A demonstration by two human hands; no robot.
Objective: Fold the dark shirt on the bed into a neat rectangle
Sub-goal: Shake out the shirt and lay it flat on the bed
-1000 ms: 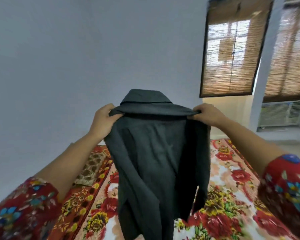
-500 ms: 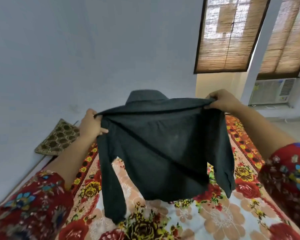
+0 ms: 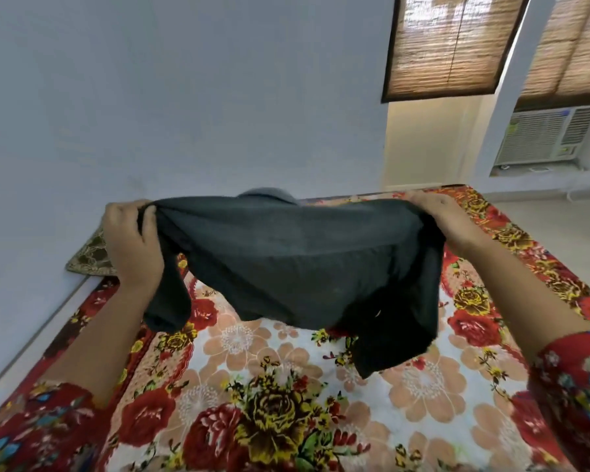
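Across the middle of the frame, a dark shirt (image 3: 297, 264) is held stretched out flat above a bed (image 3: 286, 386), lifted clear of the covers at its upper edge. The left hand (image 3: 130, 240), at centre left, is clenched around one shoulder of the shirt, fabric bunched under its fingers. The right hand (image 3: 436, 219), at centre right, grips the other shoulder from above. The collar (image 3: 268, 194) shows as a small grey hump behind the top edge, between the two hands. One sleeve hangs down below the left hand; the other droops at lower right, its end over the bedspread, though whether it touches cannot be told. The bed is covered in a floral spread of red, yellow and peach blooms. A patterned cushion (image 3: 92, 253) lies against the wall at centre left. In the upper right of the frame are bamboo blinds (image 3: 450, 46) and a window air conditioner (image 3: 542, 136)
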